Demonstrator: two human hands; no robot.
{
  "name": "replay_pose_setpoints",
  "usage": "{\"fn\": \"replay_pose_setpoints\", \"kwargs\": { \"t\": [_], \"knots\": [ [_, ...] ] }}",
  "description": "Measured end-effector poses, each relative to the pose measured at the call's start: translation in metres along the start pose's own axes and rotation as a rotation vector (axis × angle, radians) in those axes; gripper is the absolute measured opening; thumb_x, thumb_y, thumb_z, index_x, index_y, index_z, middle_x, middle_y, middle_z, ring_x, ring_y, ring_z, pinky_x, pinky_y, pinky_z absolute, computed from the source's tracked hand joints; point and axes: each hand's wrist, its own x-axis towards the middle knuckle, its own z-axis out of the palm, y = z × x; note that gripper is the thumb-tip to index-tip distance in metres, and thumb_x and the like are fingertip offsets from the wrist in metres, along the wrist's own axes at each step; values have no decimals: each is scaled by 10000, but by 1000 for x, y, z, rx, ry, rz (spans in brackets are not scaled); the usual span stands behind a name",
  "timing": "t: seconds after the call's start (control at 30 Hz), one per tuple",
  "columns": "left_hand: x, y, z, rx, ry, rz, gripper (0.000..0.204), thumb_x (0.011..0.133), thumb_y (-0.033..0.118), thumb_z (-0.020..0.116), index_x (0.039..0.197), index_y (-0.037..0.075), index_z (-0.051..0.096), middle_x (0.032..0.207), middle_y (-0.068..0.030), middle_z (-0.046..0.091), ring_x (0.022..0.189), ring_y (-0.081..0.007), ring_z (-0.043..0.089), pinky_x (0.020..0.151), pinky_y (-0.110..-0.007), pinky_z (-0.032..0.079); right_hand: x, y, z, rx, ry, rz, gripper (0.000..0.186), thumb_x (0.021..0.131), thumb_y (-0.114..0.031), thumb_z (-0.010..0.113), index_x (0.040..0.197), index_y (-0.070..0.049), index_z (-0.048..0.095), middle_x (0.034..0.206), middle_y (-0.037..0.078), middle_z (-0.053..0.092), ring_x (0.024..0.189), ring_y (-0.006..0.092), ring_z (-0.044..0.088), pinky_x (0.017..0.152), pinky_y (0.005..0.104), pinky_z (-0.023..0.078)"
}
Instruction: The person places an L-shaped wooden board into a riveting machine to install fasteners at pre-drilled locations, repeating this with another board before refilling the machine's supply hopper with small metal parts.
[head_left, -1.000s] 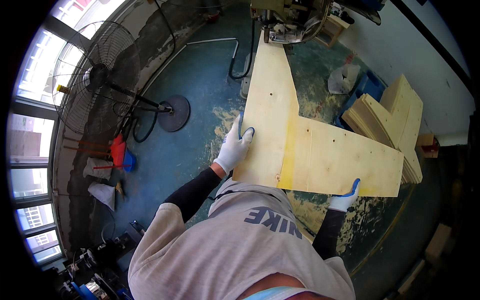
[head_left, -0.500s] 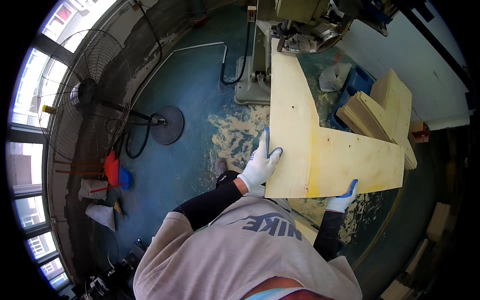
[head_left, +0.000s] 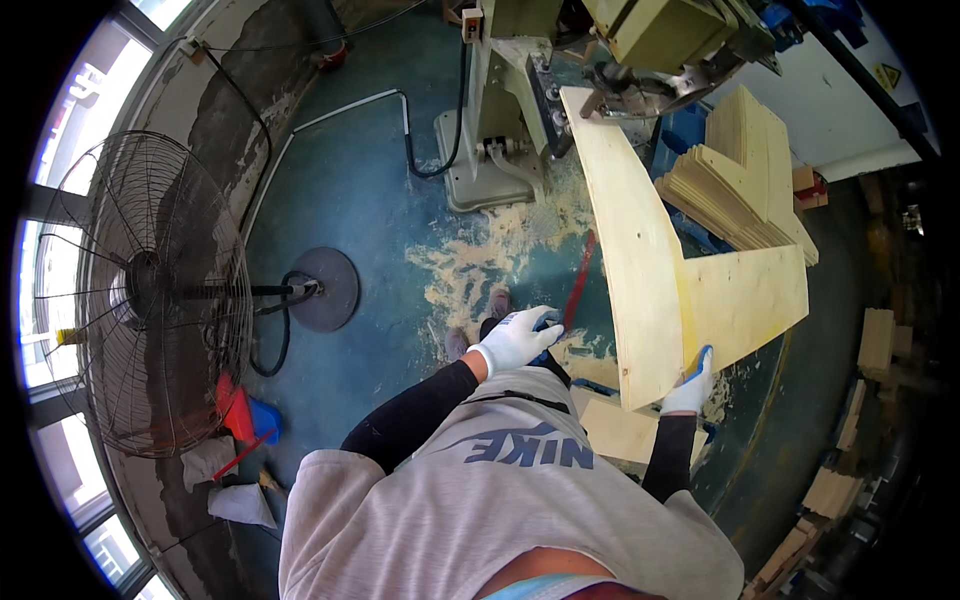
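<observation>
A large L-shaped plywood panel stretches from in front of me to the machine, its far narrow tip at the metal head. My right hand, in a white and blue glove, grips the panel's near edge with the thumb on top and the fingers hidden beneath. My left hand, gloved alike, is off the panel, to its left and close to my waist. Its fingers are loosely bent and apart, with nothing seen in them.
Similar cut panels are stacked at the right by a blue crate. Another board lies low beside my waist. A floor fan stands left on a round base. Sawdust covers floor near the machine's foot. Wood pieces line the far right.
My left hand has let go of the panel and drawn back. The panel has turned and tilted, its near corner shifting right, with my right hand still on it.
</observation>
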Motion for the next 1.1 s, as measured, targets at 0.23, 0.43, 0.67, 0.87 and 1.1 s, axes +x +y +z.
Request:
{"fn": "replay_pose_setpoints", "kwargs": {
  "t": [0.23, 0.43, 0.67, 0.87, 1.1],
  "knots": [
    [84, -35, -97, -42, 128, -24, 389, 1008, 310, 598, 1261, 17, 636, 1038, -115, 716, 907, -186, 677, 838, -341, 536, -16, -1, 16, -179, 109, -105, 502, 1005, -330, 616, 1370, 10, 555, 1263, 100, 624, 1069, 213, 647, 901, 341, 545],
    [180, -16, -191, -298, 302, -55, 335, 1004, 262, 625, 1228, 12, 632, 964, -57, 688, 779, -128, 670, 689, -289, 573, -31, -17, 27, -291, 99, -69, 528, 1015, -341, 601, 1402, 10, 521, 1352, 120, 574, 1183, 254, 592, 976, 375, 508],
    [298, 38, -322, -179, 722, 323, 469, 961, 329, 652, 1309, 20, 600, 1148, -187, 712, 1086, -288, 688, 939, -374, 520, 0, -18, -9, -383, 82, 35, 502, 1011, -349, 603, 1392, -29, 538, 1326, 98, 590, 1134, 238, 600, 958, 372, 507],
    [365, 152, -441, -360, 795, 692, 630, 960, 250, 646, 1487, -1, 406, 1345, -188, 630, 1198, -274, 639, 1010, -364, 499, 8, -1, -7, -276, 337, -85, 534, 999, -360, 611, 1362, 28, 557, 1256, 122, 641, 1040, 253, 643, 876, 388, 539],
    [389, 185, -504, -335, 811, 640, 618, 959, 209, 654, 1495, 19, 410, 1338, -136, 624, 1191, -198, 614, 1018, -322, 483, -3, -9, 18, -459, 516, -164, 548, 981, -406, 639, 1154, 111, 684, 1093, 155, 712, 932, 253, 650, 840, 358, 520]
  ]
}}
